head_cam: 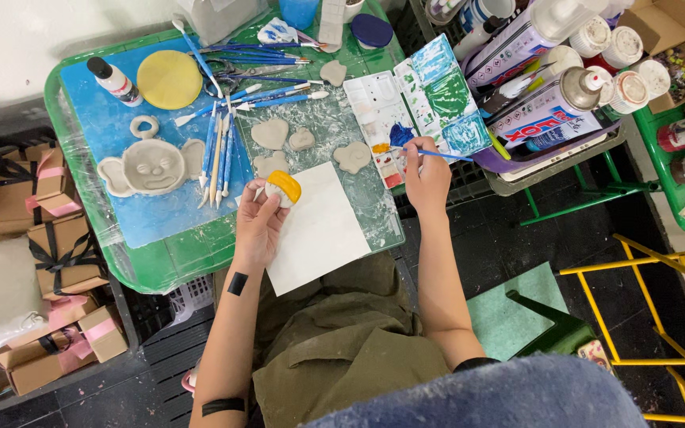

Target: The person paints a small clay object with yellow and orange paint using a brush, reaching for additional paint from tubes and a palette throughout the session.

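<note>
My left hand [258,224] holds a small clay piece [283,189], partly painted yellow, above a white sheet of paper [316,230]. My right hand [427,176] grips a thin blue paintbrush [438,154], whose tip rests at the orange and blue wells of a white paint palette [376,111]. Unpainted clay hearts [269,133] lie on the clear mat just beyond both hands. A grey clay face with big ears [152,166] lies on the blue mat to the left.
A green tray table [160,257] carries a yellow disc [169,79], a small paint bottle [115,81] and several blue sculpting tools [220,147]. Spray cans and jars [552,111] crowd a bin at the right. Brown gift boxes [61,254] stack at the left. A yellow metal frame [660,317] stands lower right.
</note>
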